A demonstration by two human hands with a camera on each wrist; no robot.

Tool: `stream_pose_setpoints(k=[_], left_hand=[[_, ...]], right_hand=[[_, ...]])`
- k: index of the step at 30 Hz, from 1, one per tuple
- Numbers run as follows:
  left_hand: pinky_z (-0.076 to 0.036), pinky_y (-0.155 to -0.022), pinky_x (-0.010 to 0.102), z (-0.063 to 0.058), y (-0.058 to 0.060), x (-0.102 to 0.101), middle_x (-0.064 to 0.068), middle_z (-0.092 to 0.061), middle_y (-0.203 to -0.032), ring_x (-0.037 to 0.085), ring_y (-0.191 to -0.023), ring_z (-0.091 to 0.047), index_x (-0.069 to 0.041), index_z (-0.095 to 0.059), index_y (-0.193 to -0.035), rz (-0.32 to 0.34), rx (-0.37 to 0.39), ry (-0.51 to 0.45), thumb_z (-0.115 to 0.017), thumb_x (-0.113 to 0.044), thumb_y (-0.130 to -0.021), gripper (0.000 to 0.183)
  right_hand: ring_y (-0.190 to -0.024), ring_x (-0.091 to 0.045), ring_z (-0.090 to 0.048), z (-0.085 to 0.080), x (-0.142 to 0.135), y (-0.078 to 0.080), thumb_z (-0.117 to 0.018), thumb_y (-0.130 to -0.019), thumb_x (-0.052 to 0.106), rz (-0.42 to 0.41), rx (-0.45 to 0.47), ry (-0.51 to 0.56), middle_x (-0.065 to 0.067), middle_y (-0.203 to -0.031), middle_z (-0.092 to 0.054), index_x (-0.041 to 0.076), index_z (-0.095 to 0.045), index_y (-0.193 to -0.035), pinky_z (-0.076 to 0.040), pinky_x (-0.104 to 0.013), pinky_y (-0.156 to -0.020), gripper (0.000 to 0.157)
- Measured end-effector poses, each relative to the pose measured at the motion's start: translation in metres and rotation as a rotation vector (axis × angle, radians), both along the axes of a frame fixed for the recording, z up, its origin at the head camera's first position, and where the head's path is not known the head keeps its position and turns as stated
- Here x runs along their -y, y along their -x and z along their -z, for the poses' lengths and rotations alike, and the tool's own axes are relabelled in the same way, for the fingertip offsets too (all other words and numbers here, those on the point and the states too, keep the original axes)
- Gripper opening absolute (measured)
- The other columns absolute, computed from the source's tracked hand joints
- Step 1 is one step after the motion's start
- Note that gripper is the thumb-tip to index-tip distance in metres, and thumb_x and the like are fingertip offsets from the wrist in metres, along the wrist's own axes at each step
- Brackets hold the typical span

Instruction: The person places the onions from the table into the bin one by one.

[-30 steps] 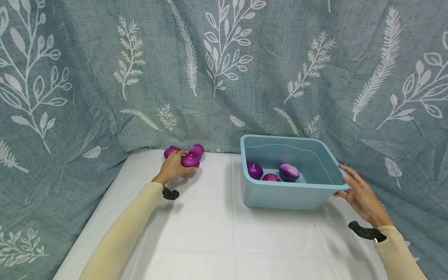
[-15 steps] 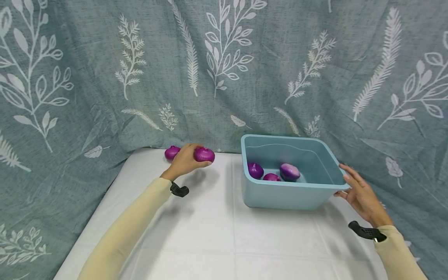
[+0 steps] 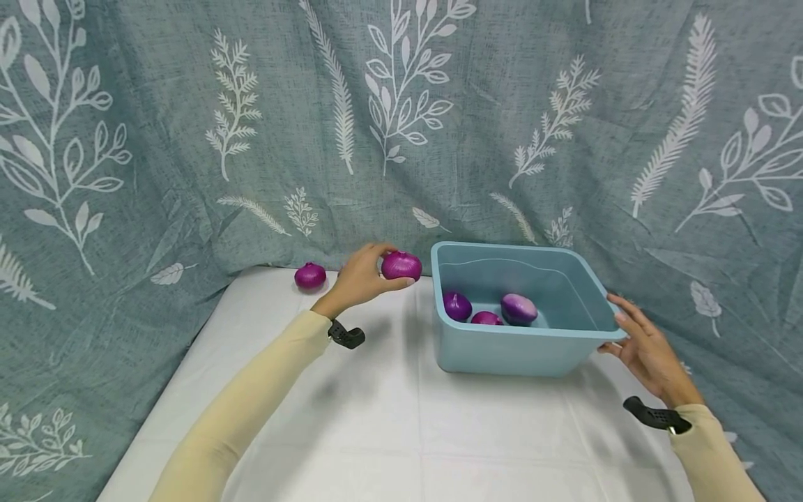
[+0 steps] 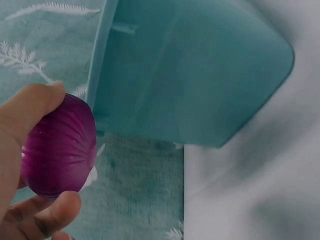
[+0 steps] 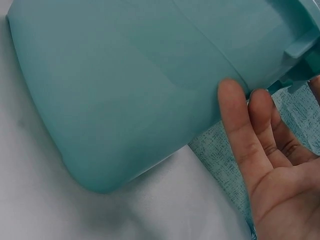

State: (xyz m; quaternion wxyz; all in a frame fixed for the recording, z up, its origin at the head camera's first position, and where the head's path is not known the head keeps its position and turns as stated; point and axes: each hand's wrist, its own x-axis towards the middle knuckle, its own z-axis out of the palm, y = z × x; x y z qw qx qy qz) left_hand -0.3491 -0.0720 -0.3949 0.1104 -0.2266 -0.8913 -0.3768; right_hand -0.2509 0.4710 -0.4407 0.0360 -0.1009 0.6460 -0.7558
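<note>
My left hand (image 3: 360,277) grips a red onion (image 3: 401,266) between thumb and fingers, raised above the table just left of the bin. In the left wrist view, the thumb lies over one side of this onion (image 4: 62,147) and the fingertips support the other. My right hand (image 3: 655,359) touches the right end of the light blue plastic bin (image 3: 502,352). Its extended fingers (image 5: 235,107) rest against the outer wall near the rim in the right wrist view. Inside the bin lie a dark purple onion (image 3: 457,306), a magenta onion (image 3: 486,318) and a paler one (image 3: 518,309).
Another red onion (image 3: 310,277) sits on the white-covered table (image 3: 351,446) at the back left. One more beside it is almost wholly hidden behind my left hand. A grey-green leaf-patterned curtain (image 3: 282,139) rises along the table's back edge.
My left hand has lifted the onion from the group at the back left and carried it right, toward the bin. My right hand and the bin have stayed put.
</note>
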Motion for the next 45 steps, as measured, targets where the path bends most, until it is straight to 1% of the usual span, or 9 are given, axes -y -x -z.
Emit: stream_pose_setpoints(k=[7, 11, 14, 18, 28, 34, 37, 41, 45], left_hand=[[-0.056, -0.084, 0.038, -0.014, -0.005, -0.021, 0.007, -0.058, -0.132, 0.026, -0.117, -0.056, -0.013, -0.06, -0.139, 0.038, -0.004, -0.029, -0.082, -0.06, -0.081, 0.077], [-0.056, -0.083, 0.034, -0.02, -0.008, -0.035, 0.007, -0.057, -0.134, 0.024, -0.115, -0.057, -0.013, -0.06, -0.138, 0.075, -0.021, -0.024, -0.081, -0.06, -0.081, 0.077], [-0.057, -0.081, 0.031, -0.024, -0.012, -0.045, 0.007, -0.056, -0.133, 0.02, -0.11, -0.058, -0.013, -0.06, -0.139, 0.1, -0.04, -0.018, -0.081, -0.06, -0.081, 0.078], [-0.057, -0.08, 0.029, -0.028, -0.016, -0.056, 0.008, -0.057, -0.131, 0.019, -0.107, -0.06, -0.012, -0.058, -0.141, 0.13, -0.064, 0.005, -0.081, -0.059, -0.081, 0.08], [-0.056, -0.077, 0.03, -0.025, -0.02, -0.071, 0.004, -0.057, -0.125, 0.018, -0.099, -0.063, -0.018, -0.057, -0.143, 0.19, -0.096, 0.126, -0.082, -0.057, -0.083, 0.076], [-0.054, -0.07, 0.028, -0.022, -0.021, -0.073, 0.005, -0.057, -0.127, 0.015, -0.078, -0.061, -0.018, -0.056, -0.146, 0.235, -0.099, 0.131, -0.082, -0.055, -0.084, 0.077], [-0.052, -0.074, 0.03, -0.02, -0.02, -0.072, 0.004, -0.058, -0.129, 0.015, -0.086, -0.062, -0.018, -0.055, -0.146, 0.249, -0.088, 0.128, -0.082, -0.054, -0.084, 0.076], [-0.052, -0.078, 0.03, -0.018, -0.02, -0.069, 0.004, -0.059, -0.131, 0.015, -0.092, -0.063, -0.019, -0.055, -0.147, 0.258, -0.067, 0.11, -0.081, -0.053, -0.086, 0.074], [-0.052, -0.075, 0.029, -0.014, -0.017, -0.064, 0.003, -0.06, -0.13, 0.011, -0.083, -0.061, -0.02, -0.056, -0.145, 0.256, -0.062, 0.091, -0.08, -0.053, -0.087, 0.072]], right_hand=[[-0.1, -0.017, -0.07, 0.0, -0.001, 0.001, -0.04, -0.113, 0.016, -0.013, 0.003, 0.019, 0.003, -0.136, -0.058, 0.021, -0.021, -0.165, -0.059, -0.037, -0.075, 0.056], [-0.099, -0.016, -0.07, 0.0, -0.001, 0.001, -0.042, -0.113, 0.017, 0.006, 0.01, 0.006, 0.004, -0.136, -0.058, 0.024, -0.025, -0.164, -0.058, -0.037, -0.074, 0.055], [-0.099, -0.016, -0.069, -0.001, -0.001, 0.001, -0.042, -0.113, 0.019, 0.025, 0.014, -0.012, 0.005, -0.136, -0.057, 0.023, -0.024, -0.165, -0.058, -0.037, -0.074, 0.055], [-0.099, -0.016, -0.069, -0.001, -0.001, 0.001, -0.042, -0.113, 0.018, 0.018, 0.012, -0.003, 0.003, -0.136, -0.058, 0.02, -0.02, -0.166, -0.058, -0.037, -0.074, 0.057], [-0.1, -0.017, -0.07, -0.002, 0.002, 0.003, -0.043, -0.112, 0.018, 0.011, -0.007, -0.027, 0.002, -0.136, -0.059, 0.021, -0.023, -0.165, -0.059, -0.037, -0.075, 0.056], [-0.1, -0.016, -0.07, -0.001, 0.002, 0.003, -0.042, -0.113, 0.018, 0.009, 0.003, -0.013, 0.002, -0.134, -0.059, 0.019, -0.019, -0.166, -0.059, -0.037, -0.075, 0.058], [-0.1, -0.016, -0.07, 0.0, 0.001, 0.003, -0.042, -0.113, 0.018, 0.006, 0.004, -0.005, 0.002, -0.134, -0.059, 0.017, -0.018, -0.166, -0.059, -0.037, -0.075, 0.059], [-0.1, -0.016, -0.07, 0.0, 0.0, 0.003, -0.042, -0.113, 0.018, 0.01, 0.005, -0.003, 0.002, -0.135, -0.059, 0.021, -0.023, -0.165, -0.059, -0.037, -0.075, 0.055], [-0.1, -0.017, -0.07, 0.001, 0.0, 0.002, -0.041, -0.113, 0.017, 0.012, 0.006, 0.002, 0.003, -0.136, -0.059, 0.024, -0.028, -0.163, -0.059, -0.037, -0.075, 0.052]])
